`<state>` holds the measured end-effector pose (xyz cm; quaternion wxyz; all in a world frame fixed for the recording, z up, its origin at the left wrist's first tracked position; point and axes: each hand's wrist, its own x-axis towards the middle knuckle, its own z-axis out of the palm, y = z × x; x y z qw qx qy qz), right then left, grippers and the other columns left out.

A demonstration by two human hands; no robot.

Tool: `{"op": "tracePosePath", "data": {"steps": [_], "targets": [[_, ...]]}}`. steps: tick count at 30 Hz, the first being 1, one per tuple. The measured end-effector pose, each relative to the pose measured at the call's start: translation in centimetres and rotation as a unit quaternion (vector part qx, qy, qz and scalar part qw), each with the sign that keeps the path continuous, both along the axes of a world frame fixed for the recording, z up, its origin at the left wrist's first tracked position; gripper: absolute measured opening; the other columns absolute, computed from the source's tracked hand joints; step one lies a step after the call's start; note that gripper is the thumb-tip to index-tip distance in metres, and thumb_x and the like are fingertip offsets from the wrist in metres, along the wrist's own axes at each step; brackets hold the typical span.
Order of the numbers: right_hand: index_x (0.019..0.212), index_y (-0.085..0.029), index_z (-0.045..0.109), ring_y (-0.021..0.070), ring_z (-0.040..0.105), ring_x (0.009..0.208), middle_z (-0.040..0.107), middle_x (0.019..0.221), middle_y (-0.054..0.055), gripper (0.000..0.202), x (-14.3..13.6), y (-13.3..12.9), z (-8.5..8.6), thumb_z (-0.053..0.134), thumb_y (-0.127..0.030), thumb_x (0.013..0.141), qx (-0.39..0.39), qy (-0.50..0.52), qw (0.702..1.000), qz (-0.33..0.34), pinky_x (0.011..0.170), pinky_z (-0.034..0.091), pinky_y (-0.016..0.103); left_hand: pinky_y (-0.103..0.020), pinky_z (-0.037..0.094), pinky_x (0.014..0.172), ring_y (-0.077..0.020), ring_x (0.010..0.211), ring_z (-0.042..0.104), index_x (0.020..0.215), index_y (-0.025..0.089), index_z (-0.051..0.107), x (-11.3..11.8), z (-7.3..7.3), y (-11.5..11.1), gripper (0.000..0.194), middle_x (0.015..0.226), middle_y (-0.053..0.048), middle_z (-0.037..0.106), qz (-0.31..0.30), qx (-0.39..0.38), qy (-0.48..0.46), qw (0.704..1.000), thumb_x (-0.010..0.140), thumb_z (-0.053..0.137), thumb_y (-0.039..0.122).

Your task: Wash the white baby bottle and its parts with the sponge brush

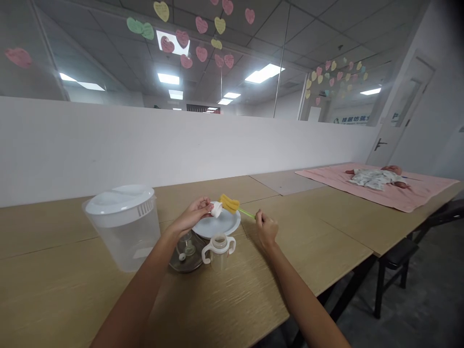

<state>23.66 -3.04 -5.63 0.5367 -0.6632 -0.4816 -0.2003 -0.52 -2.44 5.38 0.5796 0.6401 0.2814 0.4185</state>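
Observation:
My left hand (197,211) is closed on a small white bottle cap (216,209), held above a white plate (221,225). In my right hand (266,227) is the green handle of a sponge brush (229,204); its yellow head is close against the cap, though I cannot tell if it is inside. Just in front of the plate stands a clear baby bottle (219,258) with two white side handles and an open top. To its left, partly behind my left forearm, a dark round tray (190,265) carries a clear nipple-like part (188,247) and a small white-ended piece.
A clear plastic bin with a white lid (121,205) stands on the wooden table (232,309) at left. At the far right a baby doll (377,179) lies on a pink cloth (398,200). A black stool (398,256) is beside the table's right edge.

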Motion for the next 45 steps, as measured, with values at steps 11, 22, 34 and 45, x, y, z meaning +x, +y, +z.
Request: {"op": "tracePosePath", "data": {"steps": [11, 22, 34, 45], "targets": [[0.038, -0.016, 0.038, 0.0052, 0.024, 0.039, 0.03, 0.037, -0.005, 0.051, 0.0, -0.1, -0.1, 0.037, -0.03, 0.087, 0.162, -0.035, 0.986, 0.024, 0.045, 0.019, 0.022, -0.026, 0.04, 0.07, -0.0141, 0.077, 0.051, 0.077, 0.018, 0.044, -0.5, 1.8, -1.3, 0.012, 0.079, 0.0, 0.054, 0.164, 0.252, 0.262, 0.917, 0.08, 0.046, 0.03], [0.04, -0.018, 0.033, 0.0059, 0.022, 0.041, 0.026, 0.04, -0.005, 0.051, 0.6, -0.3, -0.2, 0.034, -0.035, 0.088, 0.165, 0.019, 0.986, 0.015, 0.046, 0.019, 0.025, -0.023, 0.029, 0.052, -0.0144, 0.066, 0.053, 0.071, 0.018, 0.051, -4.1, 4.2, -2.6, 0.01, 0.074, 0.0, 0.06, 0.142, 0.217, 0.63, 0.732, 0.067, 0.057, 0.024], [0.039, -0.018, 0.032, 0.0055, 0.022, 0.04, 0.025, 0.039, -0.005, 0.051, 0.3, -0.5, 0.1, 0.033, -0.036, 0.087, 0.137, 0.01, 0.99, 0.033, 0.045, 0.018, 0.024, -0.022, 0.028, 0.048, -0.0129, 0.057, 0.048, 0.063, 0.019, 0.052, -3.1, 1.4, -1.4, 0.018, 0.062, 0.003, 0.054, 0.077, 0.172, 0.615, 0.766, 0.05, 0.064, 0.017], [0.04, -0.018, 0.032, 0.0053, 0.022, 0.04, 0.026, 0.039, -0.005, 0.05, 0.2, -0.7, 0.2, 0.034, -0.034, 0.087, 0.141, 0.007, 0.989, 0.038, 0.046, 0.018, 0.024, -0.023, 0.031, 0.052, -0.0142, 0.061, 0.049, 0.064, 0.02, 0.052, -3.5, 1.4, -1.0, 0.017, 0.065, 0.003, 0.055, 0.078, 0.176, 0.607, 0.771, 0.051, 0.063, 0.018]]}}
